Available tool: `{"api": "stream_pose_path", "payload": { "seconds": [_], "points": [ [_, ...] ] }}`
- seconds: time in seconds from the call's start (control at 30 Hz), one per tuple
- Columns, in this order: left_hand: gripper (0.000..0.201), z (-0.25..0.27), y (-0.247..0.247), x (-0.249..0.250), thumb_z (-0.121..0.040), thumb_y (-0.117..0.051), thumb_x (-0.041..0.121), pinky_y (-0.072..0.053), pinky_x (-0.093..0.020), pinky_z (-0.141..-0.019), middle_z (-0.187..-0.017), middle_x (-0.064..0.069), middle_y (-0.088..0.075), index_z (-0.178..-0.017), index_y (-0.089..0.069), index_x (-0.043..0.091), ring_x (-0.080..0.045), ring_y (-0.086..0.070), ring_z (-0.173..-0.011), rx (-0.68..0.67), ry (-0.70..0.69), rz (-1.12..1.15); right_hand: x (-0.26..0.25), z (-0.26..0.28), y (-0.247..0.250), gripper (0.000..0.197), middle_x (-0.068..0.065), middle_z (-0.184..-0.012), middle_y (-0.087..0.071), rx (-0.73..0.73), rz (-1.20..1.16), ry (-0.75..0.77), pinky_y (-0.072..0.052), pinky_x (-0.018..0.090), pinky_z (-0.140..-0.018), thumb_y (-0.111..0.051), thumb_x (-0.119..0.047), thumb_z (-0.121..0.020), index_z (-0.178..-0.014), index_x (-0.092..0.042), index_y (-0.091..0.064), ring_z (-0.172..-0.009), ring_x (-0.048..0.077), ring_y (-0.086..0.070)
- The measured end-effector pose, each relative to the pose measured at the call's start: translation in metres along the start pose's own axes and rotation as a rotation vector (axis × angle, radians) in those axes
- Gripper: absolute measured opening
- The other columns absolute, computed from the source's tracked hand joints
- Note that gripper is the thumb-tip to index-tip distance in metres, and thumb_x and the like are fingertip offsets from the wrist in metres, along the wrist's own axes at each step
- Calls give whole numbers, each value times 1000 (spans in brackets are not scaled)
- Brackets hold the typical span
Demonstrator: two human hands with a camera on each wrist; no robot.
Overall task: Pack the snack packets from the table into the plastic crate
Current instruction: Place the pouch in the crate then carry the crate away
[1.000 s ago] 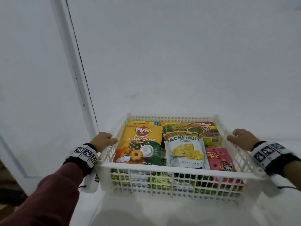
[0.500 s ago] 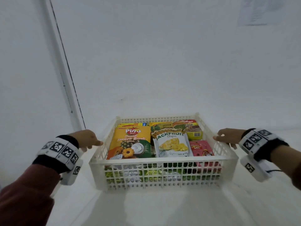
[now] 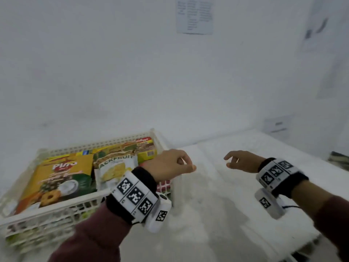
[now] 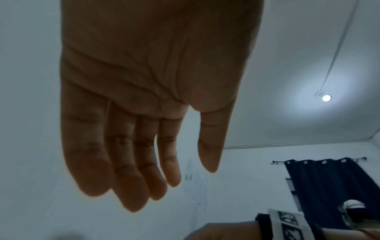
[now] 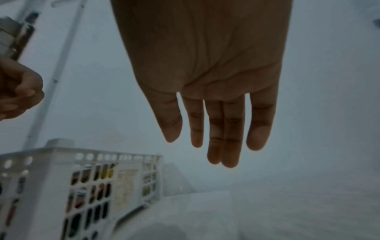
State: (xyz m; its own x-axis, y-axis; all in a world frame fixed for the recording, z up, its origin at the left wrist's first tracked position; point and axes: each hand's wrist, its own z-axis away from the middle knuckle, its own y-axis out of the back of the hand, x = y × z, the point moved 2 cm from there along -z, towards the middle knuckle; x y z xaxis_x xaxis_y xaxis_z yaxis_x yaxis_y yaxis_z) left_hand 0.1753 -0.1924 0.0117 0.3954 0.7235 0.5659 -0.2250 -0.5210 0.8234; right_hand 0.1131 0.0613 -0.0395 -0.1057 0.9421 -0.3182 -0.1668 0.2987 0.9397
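Observation:
The white plastic crate stands on the table at the left, filled with snack packets. On top lie a yellow Pina biscuit packet, a white jackfruit chips bag and a Kellogg's box. A pink packet shows below my left wrist. My left hand hovers over the crate's right rim, loosely curled and empty. My right hand hangs above the bare table to the right, also empty. The wrist views show the left hand and right hand with straight fingers, and the crate low on the left.
The white table stretches right of the crate to an edge at the lower right. A white wall runs close behind, with a paper notice and a socket plate. Something dark lies at the far right.
Both hands have let go of the crate's side rims and moved to the right. The view has swung right, so the crate now lies at the left.

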Motion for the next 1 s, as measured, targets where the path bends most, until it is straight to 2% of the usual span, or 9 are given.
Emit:
{"api": "stream_pose_path", "payload": {
  "seconds": [0.13,0.23,0.3,0.4,0.47,0.57,0.83,0.93,1.0],
  "points": [
    [26,-65,-66,30,-86,-59,40,-43,-23,-63,-85,-2,-59,-95,-59,16,-14,-57,-76,-166,62,65,72,12,7,36,4,-105,-57,15,25,-78,-33,19,-82,-52,-25,-93,-128,-14,-49,-92,13,-45],
    [25,-113,-107,41,-87,-60,36,-43,-22,-61,-92,-6,-57,-96,-56,14,-18,-55,-77,-182,154,94,131,18,14,38,8,-119,-57,4,46,-156,-36,22,-92,-53,-26,-93,-129,-14,-47,-96,16,-48],
    [30,-139,-128,44,-88,-59,35,-42,-23,-59,-101,-8,-54,-107,-53,13,-21,-55,-82,-166,221,57,167,18,17,40,7,-118,-55,14,47,-194,-36,23,-95,-53,-26,-93,-130,-14,-46,-97,17,-47],
    [59,-169,-149,43,-88,-59,35,-46,-31,-82,-129,-14,-48,-136,-33,12,-30,-53,-113,-119,334,6,209,15,21,43,11,-128,-52,14,55,-235,-35,24,-97,-54,-25,-92,-132,-13,-43,-114,23,-51],
    [70,-184,-156,41,-88,-60,34,-43,-35,-94,-138,-17,-40,-142,-23,9,-33,-48,-122,-69,403,-5,232,11,23,46,12,-132,-48,13,60,-256,-35,26,-99,-54,-25,-92,-134,-12,-40,-120,24,-49],
    [75,-203,-159,39,-88,-59,36,-36,-37,-104,-146,-19,-28,-144,-20,4,-33,-36,-132,-41,527,-96,258,2,27,49,13,-137,-43,26,46,-288,-34,30,-102,-54,-24,-92,-137,-12,-37,-125,25,-45],
    [69,-247,-160,24,-88,-58,38,-33,-36,-105,-145,-19,-34,-139,-31,-1,-31,-36,-133,-37,765,-254,311,-46,39,57,18,-139,-37,94,44,-368,-37,37,-103,-56,-25,-90,-139,-10,-31,-126,32,-43],
    [55,-263,-158,17,-93,-53,27,-33,-29,-103,-143,-15,-40,-138,-36,-1,-27,-39,-133,-71,793,-262,329,-69,46,57,18,-139,-36,103,90,-415,-37,39,-102,-55,-26,-90,-139,-10,-30,-127,34,-41],
    [45,-275,-162,7,-93,-53,18,-37,-24,-95,-129,-18,-52,-133,-44,-2,-26,-45,-128,-91,779,-296,341,-85,51,57,19,-138,-36,96,118,-443,-37,39,-102,-54,-26,-90,-139,-9,-30,-127,35,-41]
  ]
}}
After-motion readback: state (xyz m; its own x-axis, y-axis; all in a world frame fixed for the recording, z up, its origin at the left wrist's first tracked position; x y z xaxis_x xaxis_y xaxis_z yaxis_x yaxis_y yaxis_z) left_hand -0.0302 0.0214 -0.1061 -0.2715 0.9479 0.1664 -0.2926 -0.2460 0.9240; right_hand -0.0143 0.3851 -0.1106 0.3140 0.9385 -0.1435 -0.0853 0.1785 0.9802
